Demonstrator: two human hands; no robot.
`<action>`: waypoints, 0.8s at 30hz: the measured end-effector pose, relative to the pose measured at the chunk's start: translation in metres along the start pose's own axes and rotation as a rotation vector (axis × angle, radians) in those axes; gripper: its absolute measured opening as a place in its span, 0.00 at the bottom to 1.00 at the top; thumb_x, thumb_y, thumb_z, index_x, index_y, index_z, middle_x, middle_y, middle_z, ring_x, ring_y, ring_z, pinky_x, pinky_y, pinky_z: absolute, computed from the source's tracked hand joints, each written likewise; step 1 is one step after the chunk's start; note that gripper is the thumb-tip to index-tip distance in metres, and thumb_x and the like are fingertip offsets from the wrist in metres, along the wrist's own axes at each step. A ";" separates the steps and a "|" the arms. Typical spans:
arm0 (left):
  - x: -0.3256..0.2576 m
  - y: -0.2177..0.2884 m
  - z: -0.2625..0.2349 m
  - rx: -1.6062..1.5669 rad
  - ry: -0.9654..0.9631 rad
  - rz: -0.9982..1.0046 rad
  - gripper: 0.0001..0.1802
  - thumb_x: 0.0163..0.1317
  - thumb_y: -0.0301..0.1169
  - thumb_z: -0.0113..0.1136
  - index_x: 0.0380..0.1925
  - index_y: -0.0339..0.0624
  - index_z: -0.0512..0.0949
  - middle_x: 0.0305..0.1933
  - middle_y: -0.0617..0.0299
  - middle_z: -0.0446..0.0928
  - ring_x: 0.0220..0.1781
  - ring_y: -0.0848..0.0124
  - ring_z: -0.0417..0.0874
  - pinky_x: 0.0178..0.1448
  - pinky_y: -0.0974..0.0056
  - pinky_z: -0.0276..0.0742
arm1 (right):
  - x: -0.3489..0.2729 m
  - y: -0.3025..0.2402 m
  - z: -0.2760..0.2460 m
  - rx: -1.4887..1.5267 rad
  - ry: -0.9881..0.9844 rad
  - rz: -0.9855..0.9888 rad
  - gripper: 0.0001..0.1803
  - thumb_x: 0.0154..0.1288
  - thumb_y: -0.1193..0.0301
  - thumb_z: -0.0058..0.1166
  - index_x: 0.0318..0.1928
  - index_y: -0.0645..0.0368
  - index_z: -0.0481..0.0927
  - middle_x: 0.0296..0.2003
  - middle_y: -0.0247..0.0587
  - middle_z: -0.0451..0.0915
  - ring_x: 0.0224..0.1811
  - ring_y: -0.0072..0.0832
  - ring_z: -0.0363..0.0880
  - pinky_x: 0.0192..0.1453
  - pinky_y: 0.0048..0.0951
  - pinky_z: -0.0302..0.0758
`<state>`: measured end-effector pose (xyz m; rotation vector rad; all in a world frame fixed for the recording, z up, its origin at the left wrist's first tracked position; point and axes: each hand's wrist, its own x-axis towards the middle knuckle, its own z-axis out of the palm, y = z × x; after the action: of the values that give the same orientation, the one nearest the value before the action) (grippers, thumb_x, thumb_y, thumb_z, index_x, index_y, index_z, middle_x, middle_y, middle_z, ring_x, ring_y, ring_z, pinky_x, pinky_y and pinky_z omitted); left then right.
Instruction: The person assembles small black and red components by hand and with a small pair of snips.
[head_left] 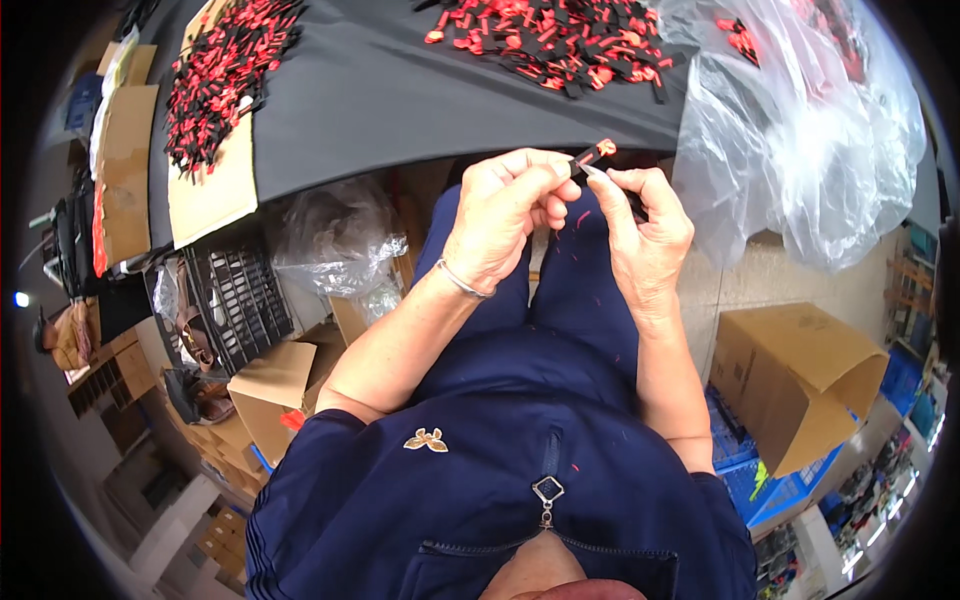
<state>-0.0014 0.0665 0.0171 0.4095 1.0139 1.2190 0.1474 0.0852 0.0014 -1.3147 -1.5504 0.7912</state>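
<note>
My left hand (505,210), with a bracelet at its wrist, pinches a small black strip with a red end (603,149) between thumb and forefinger. The strip points up and to the right, just off the table's front edge. From the other side, my right hand (648,225) closes on a small metal-tipped tool (591,170). Its pale tip meets the strip beside my left fingertips. A dark part of the tool shows behind the right fingers, but its full shape is hidden. Tiny red scraps lie on my dark blue trousers below.
Heaps of black-and-red pieces (560,45) lie on the black-covered table (370,110), another pile (225,75) on cardboard at left. A clear plastic bag (800,150) hangs over the right edge. Open cartons (790,375) and a black crate (240,300) stand beside me.
</note>
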 end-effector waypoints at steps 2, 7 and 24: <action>-0.002 0.003 -0.008 0.007 0.027 -0.006 0.08 0.60 0.29 0.57 0.33 0.34 0.77 0.27 0.60 0.78 0.24 0.78 0.76 0.29 0.72 0.73 | 0.000 -0.002 0.000 -0.032 -0.043 0.048 0.09 0.51 0.74 0.65 0.31 0.62 0.78 0.25 0.37 0.78 0.25 0.25 0.75 0.31 0.24 0.72; 0.010 0.071 -0.065 -0.001 0.189 0.348 0.04 0.59 0.23 0.52 0.33 0.33 0.74 0.32 0.60 0.75 0.27 0.77 0.75 0.30 0.74 0.72 | -0.003 -0.001 0.001 0.268 -0.041 0.230 0.09 0.58 0.77 0.60 0.38 0.64 0.76 0.30 0.32 0.78 0.30 0.13 0.72 0.35 0.15 0.70; 0.102 0.095 -0.066 1.619 0.475 0.788 0.13 0.50 0.35 0.62 0.34 0.42 0.82 0.33 0.56 0.79 0.36 0.61 0.81 0.45 0.62 0.75 | 0.007 0.002 0.003 0.320 -0.056 0.342 0.09 0.59 0.77 0.58 0.40 0.65 0.75 0.33 0.36 0.80 0.34 0.15 0.75 0.41 0.16 0.72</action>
<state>-0.1103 0.1759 0.0099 1.9679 2.2787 0.8726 0.1451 0.0929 0.0002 -1.3389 -1.1911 1.2438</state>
